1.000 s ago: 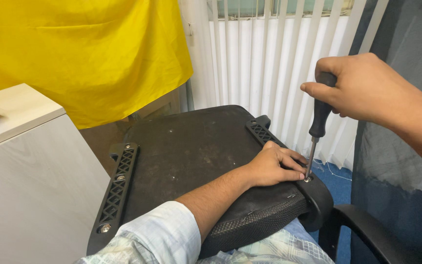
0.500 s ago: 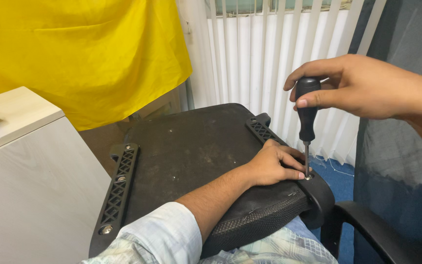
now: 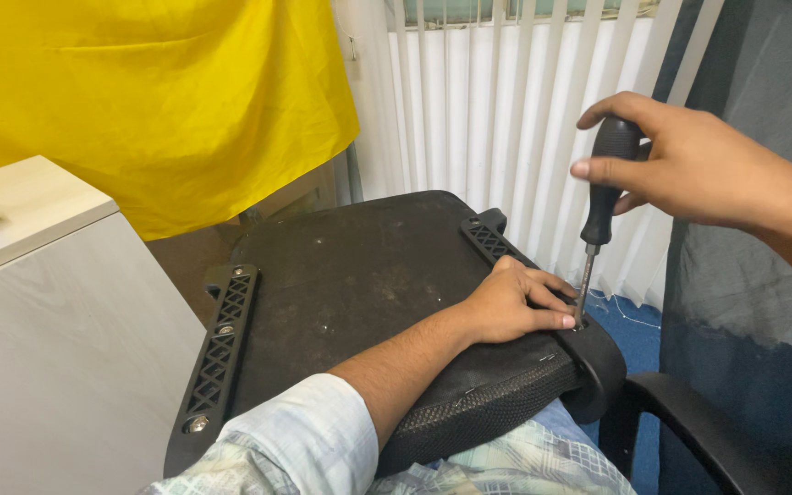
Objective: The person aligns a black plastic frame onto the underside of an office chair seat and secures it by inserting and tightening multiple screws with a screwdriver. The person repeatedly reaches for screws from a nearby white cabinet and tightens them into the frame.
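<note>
Since a moment ago the right hand (image 3: 698, 165) has regripped higher on the screwdriver (image 3: 600, 215), fingers closed round its handle, so keep it upright while the left hand (image 3: 515, 302) lies flat, holding nothing, steadying the tip at the chair seat's (image 3: 350, 275) right edge.

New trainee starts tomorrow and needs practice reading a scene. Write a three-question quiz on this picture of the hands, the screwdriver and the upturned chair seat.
1. True or false: the right hand grips the black-handled screwdriver with the thin metal shaft by its handle.
2. Where does the left hand rest? A) on the white cabinet B) on the black upturned chair seat, fingers beside the screwdriver tip C) on the yellow cloth
3. Fill in: the screwdriver stands nearly ____, tip down at the seat's right black plastic rail.

Key: 1 true; 2 B; 3 upright.
</note>
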